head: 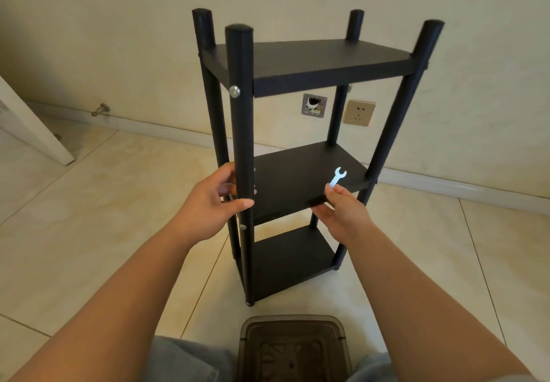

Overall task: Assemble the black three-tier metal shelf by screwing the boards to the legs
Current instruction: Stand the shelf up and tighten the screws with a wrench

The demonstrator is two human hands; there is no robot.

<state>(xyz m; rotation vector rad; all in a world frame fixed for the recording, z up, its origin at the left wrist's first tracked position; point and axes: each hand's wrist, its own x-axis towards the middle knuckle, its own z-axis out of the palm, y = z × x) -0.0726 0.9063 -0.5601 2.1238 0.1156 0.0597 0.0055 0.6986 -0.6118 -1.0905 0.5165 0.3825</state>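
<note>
The black three-tier shelf [297,63] stands upright on the tiled floor, its boards joined to four round legs. My left hand [214,203] grips the near left leg [241,131] at the height of the middle board [297,179], thumb across the front. A silver screw head [234,91] shows on that leg beside the top board, and a smaller one [243,227] lower down. My right hand [339,209] pinches a small flat silver wrench [337,177] and touches the middle board's front edge. The bottom board [291,256] sits near the floor.
A brown translucent plastic box [293,349] lies on the floor between my knees, just in front of the shelf. Behind the shelf are the wall, a skirting board, a beige socket [359,113] and a metal wall opening [314,105]. A white door [32,131] stands at the left.
</note>
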